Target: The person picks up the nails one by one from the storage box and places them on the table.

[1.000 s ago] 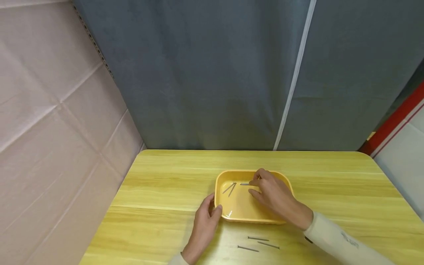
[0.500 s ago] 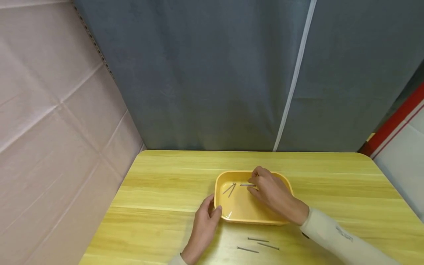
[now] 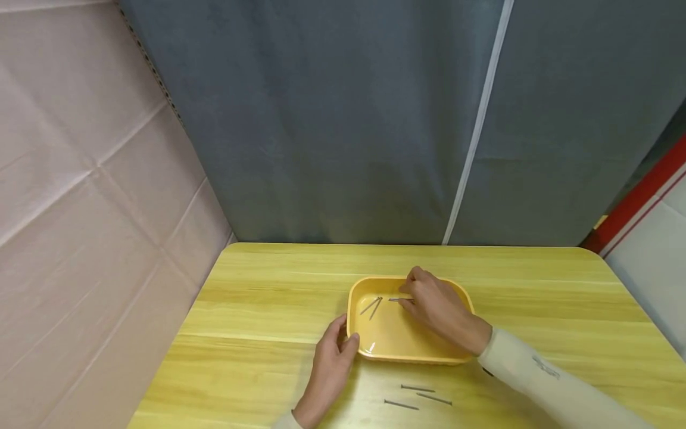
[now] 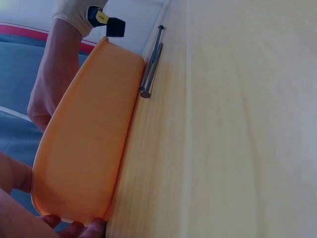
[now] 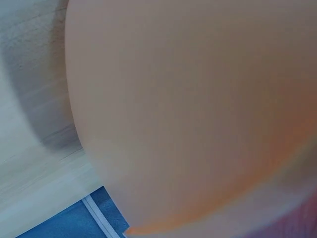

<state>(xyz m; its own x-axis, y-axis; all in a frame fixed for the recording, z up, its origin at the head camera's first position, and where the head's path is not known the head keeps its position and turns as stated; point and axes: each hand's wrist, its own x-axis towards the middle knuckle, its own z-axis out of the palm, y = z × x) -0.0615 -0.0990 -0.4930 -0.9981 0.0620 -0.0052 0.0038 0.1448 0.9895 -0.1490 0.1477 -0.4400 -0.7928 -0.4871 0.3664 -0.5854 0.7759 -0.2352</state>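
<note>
A shallow yellow plastic tray (image 3: 393, 336) sits on the table. At its left end my left hand (image 3: 331, 363) grips the wall, thumb at the front corner of the rim. The left wrist view has these fingers (image 4: 72, 229) curled along the outside of the orange-looking tray (image 4: 86, 134). My right hand (image 3: 436, 304) reaches inside, its thumb and fingertips pinching a nail (image 3: 393, 299) whose other end is hidden under the hand. To the left, two loose nails (image 3: 373, 307) lie in a V on the tray floor. The right wrist view is mostly filled by the tray's blurred surface (image 5: 173, 124).
In front of the tray, three steel nails lie on the wooden table (image 3: 257, 363): an upper nail (image 3: 418, 388), a right one (image 3: 434, 398) and a left one (image 3: 401, 404). A grey curtain (image 3: 332, 119) hangs behind the table. Pale cloth (image 3: 96, 238) covers the left side.
My right hand has shifted slightly left inside the tray, and its thumb has closed in onto the nail. My left hand, the tray and the nails on the table stay put.
</note>
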